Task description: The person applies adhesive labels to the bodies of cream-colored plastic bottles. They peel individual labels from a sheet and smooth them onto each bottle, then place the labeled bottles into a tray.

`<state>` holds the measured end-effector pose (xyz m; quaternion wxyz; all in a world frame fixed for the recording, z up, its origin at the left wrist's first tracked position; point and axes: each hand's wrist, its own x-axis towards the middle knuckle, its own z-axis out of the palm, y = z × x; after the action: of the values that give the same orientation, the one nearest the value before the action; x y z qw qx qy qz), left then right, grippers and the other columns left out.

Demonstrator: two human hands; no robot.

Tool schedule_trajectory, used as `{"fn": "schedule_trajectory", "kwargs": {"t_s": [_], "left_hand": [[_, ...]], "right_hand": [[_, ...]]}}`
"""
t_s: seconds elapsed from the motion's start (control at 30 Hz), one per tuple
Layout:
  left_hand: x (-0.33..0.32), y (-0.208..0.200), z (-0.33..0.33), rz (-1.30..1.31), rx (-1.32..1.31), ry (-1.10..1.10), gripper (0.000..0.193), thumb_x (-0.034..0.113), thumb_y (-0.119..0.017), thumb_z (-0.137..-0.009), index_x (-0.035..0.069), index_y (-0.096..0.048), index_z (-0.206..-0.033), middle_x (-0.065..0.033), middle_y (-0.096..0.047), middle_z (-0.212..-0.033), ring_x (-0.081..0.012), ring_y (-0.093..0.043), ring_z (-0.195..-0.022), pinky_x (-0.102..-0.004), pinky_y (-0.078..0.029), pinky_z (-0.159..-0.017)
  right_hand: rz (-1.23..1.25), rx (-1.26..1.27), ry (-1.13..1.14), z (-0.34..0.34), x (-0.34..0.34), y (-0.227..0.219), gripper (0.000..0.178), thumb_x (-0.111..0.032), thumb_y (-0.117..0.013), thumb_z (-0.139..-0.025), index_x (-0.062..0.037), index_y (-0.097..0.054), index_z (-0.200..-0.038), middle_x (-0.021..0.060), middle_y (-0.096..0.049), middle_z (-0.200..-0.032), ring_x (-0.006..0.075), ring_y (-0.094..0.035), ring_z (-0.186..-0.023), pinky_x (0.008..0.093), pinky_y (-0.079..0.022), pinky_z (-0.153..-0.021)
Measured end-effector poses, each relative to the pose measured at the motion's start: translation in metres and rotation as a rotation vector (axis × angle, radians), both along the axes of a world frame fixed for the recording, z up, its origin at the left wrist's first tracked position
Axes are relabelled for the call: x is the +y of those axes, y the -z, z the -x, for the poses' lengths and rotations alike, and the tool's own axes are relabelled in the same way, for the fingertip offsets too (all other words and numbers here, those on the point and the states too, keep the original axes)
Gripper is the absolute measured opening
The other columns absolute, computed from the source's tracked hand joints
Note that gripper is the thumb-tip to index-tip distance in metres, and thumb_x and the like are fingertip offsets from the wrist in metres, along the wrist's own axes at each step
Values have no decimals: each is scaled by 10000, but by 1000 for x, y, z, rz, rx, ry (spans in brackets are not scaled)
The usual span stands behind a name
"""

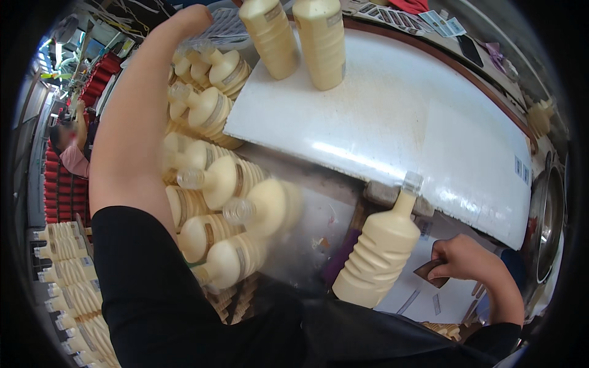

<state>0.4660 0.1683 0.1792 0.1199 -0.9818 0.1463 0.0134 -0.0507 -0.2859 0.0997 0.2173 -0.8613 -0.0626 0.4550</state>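
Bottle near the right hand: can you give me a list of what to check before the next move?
1. Right hand has a grip on the brown piece: ok.
2. Brown piece is apart from the near bottle: ok, a gap shows.
3. Near bottle has a label: cannot tell, none shows on this side.
4. Two bottles stand on the white board: ok.
5. Their tops are shut: cannot tell, cut off.

You can pass across the broad, glossy white board (417,116) from upper centre to right. Two cream ribbed plastic bottles (322,46) block its upper-left end; crowded cream bottles with clear necks (224,181) fill centre-left; a single cream ribbed bottle (380,251) bars lower centre, near your right hand (460,260).
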Motion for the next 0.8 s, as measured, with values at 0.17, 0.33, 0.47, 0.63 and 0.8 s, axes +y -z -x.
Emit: {"fn": "schedule_trajectory", "kwargs": {"t_s": [0.17, 0.33, 0.47, 0.63, 0.8], "left_hand": [[-8, 16, -5, -128, 31, 73, 370, 176, -659, -868, 53, -714, -1213, -186, -721, -1162, -348, -679, -1096, -415, -527, -954], [-16, 30, -20, -263, 275, 27, 341, 263, -604, -960, 50, -712, -1203, -177, -720, -1169, -348, -672, -1083, -447, -513, -940], [-10, 44, -48, -451, 474, 185, 381, 347, -552, -1003, 60, -725, -1183, -158, -711, -1197, -345, -663, -1081, -442, -493, -951], [-5, 81, -89, -135, 600, -257, 413, 397, -631, -938, 102, -719, -1214, -119, -685, -1270, -316, -642, -1114, -439, -476, -987], [0, 132, -114, -59, 647, -218, 375, 355, -632, -914, 118, -731, -1186, -105, -664, -1320, -284, -616, -1194, -459, -452, -1012]], "right_hand": [[-192, -12, 476, -22, 11, -33, 291, -54, -877, -723, -3, -607, -818, 37, -656, -692, 54, -586, -668, 245, -485, -585], [-299, -49, 676, 0, 21, -29, 310, -90, -887, -731, -14, -600, -821, 36, -663, -699, 66, -583, -668, 256, -491, -598], [-381, -73, 890, 19, 31, -23, 304, -88, -880, -740, -25, -592, -813, 3, -636, -709, 64, -563, -676, 249, -475, -606], [-423, -34, 1179, 37, 43, -21, 291, -33, -850, -753, -56, -567, -814, -42, -593, -705, 29, -517, -670, 217, -428, -578], [-355, -31, 1333, 43, 46, -23, 283, -6, -833, -757, -61, -561, -816, -56, -567, -707, 19, -491, -655, 208, -401, -561]]}}
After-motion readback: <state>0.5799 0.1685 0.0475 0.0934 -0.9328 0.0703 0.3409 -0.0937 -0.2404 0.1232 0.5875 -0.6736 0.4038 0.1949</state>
